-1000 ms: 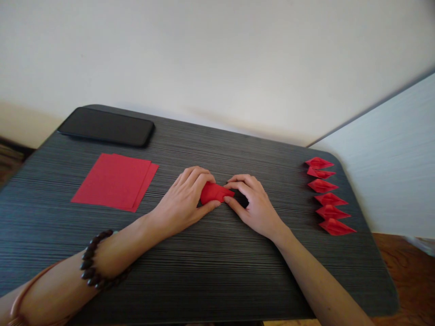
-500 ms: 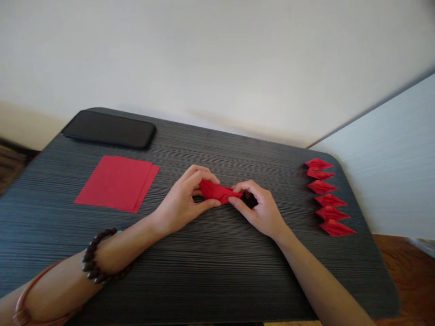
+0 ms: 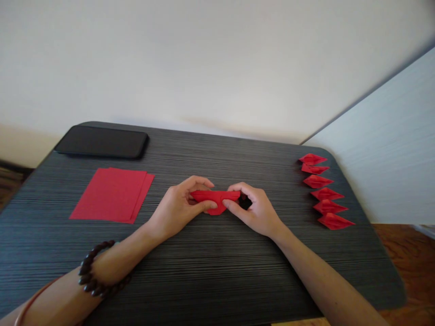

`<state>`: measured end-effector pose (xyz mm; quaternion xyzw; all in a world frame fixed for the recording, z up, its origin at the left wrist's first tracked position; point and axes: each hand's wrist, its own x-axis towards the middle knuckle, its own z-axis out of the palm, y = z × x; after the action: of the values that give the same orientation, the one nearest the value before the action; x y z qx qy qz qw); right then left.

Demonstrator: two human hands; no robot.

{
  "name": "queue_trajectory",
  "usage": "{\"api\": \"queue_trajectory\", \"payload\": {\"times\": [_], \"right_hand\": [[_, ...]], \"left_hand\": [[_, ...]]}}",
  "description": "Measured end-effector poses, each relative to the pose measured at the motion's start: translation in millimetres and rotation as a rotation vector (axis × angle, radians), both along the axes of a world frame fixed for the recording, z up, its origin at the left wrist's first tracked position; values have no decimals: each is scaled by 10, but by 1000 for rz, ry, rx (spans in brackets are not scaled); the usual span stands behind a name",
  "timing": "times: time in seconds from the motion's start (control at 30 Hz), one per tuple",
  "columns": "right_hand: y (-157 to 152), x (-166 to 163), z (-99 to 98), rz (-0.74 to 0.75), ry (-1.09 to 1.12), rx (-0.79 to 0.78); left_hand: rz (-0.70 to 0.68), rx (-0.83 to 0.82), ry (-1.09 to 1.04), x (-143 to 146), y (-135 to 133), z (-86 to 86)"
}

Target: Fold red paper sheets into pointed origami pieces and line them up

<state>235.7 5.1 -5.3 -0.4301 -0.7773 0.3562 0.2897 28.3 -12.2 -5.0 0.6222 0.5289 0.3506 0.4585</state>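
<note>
A folded red paper boat (image 3: 217,204) is held between both hands over the middle of the dark table. My left hand (image 3: 185,203) grips its left end, thumb on the near face and fingers behind. At the right end my right hand (image 3: 253,208) pinches it the same way, with the thumb pressed against the front. The paper's long top edge lies nearly level, and its lower part narrows downward. The fingers hide its far side.
Flat red paper sheets (image 3: 108,194) lie stacked at the left. Behind them is a black phone (image 3: 102,142). Several folded red paper boats (image 3: 329,194) form a row along the right side of the table (image 3: 217,271). A pale wall (image 3: 204,59) rises behind.
The folded paper has turned from a slant to nearly level, with more of its front face showing. Both hands still hold it. The whole view has tilted slightly.
</note>
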Motion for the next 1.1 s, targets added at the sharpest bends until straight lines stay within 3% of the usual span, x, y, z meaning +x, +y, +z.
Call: {"api": "queue_trajectory", "payload": {"times": [0.17,0.37,0.47,0.8,1.1], "right_hand": [[10,11,-13,-14,26,58],[20,8,-81,14,-57,209],[15,4,-102,28,-127,260],[9,-4,-129,26,-215,329],[7,-5,-112,12,-143,261]], "left_hand": [[-29,0,50,-42,14,12],[-69,327,254,-150,90,-43],[-119,406,308,-161,95,-62],[-181,473,352,-156,72,-110],[-153,441,368,-129,57,-52]]}}
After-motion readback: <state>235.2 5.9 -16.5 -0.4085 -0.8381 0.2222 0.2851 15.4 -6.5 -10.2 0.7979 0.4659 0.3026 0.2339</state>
